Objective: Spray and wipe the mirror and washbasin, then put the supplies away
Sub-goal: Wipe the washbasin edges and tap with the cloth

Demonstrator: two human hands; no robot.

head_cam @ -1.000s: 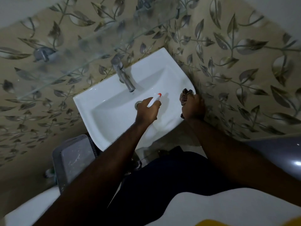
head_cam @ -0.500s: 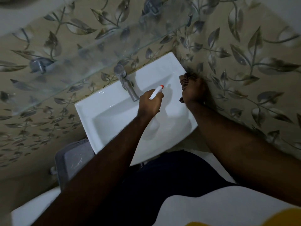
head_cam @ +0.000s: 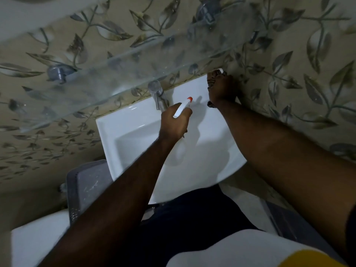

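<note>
A white washbasin [head_cam: 123, 130] hangs on the leaf-patterned wall, with a chrome tap [head_cam: 158, 95] at its back rim. My left hand [head_cam: 174, 122] is over the bowl, closed around a white spray bottle [head_cam: 183, 107] whose orange nozzle tip points toward the back right. My right hand [head_cam: 221, 89] is at the basin's far right corner against the wall, gripping a dark cloth [head_cam: 212, 78] that is mostly hidden under the fingers. The mirror is not in view.
A glass shelf [head_cam: 107, 74] on two metal brackets juts out above the tap. A grey lidded bin [head_cam: 88, 185] stands on the floor left of the basin. White surfaces lie at the lower left and at the bottom edge.
My right hand with the cloth has slid along the basin's right edge from the front to the far corner. My left hand with the bottle shifted slightly toward the tap.
</note>
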